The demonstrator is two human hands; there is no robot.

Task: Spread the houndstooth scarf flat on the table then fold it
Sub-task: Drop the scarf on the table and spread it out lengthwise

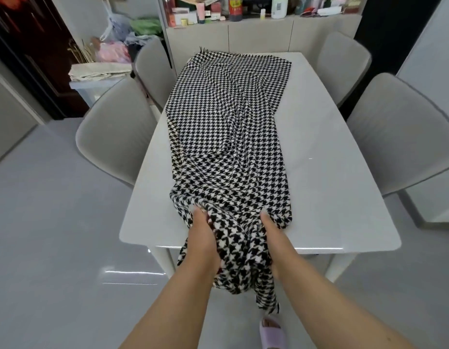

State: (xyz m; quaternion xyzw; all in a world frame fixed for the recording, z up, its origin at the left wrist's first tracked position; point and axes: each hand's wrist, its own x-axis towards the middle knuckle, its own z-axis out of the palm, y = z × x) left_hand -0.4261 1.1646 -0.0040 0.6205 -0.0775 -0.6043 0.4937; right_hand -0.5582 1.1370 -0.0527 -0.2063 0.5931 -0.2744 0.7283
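Spreading step in hand — the houndstooth scarf (226, 127) is only half laid out.

The scarf runs from the upper centre of the frame down the white table (326, 197), rumpled with long creases, its near end bunched and hanging over the table's lower edge. The left hand (204, 244) and right hand (275, 244) sit either side of that bunch, fingers pushed into the folds and seemingly gripping the cloth, though the fingertips are hidden. Next, by the look of it — draw the near end apart and smooth the creases before any fold.
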